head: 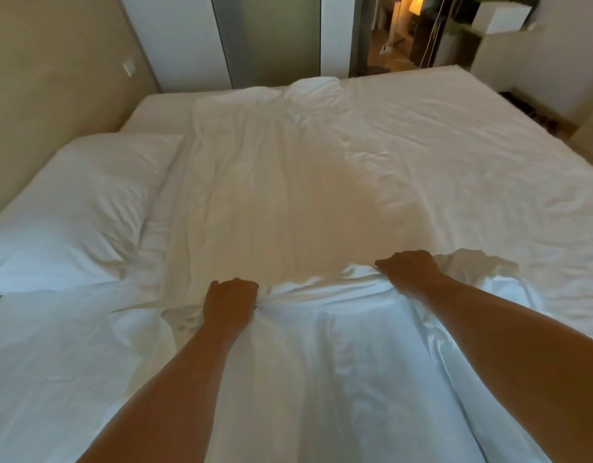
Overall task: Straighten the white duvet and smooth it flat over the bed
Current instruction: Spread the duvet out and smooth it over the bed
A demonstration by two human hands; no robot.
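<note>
The white duvet [275, 182] lies crumpled down the middle of the bed [472, 155], its far end bunched near the bed's far edge. The near part drapes toward me in folds. My left hand [230, 302] is closed in a fist on a gathered fold of the duvet at the lower centre. My right hand [408, 270] grips the same raised edge further right, fingers curled over the cloth. Both forearms reach in from the bottom of the view.
A white pillow [78, 208] lies at the left by the beige headboard wall [54, 78]. Beyond the bed stand white and grey wardrobe panels [248, 38] and an open doorway [408, 31] with a lit lamp. Floor shows at the right [555, 121].
</note>
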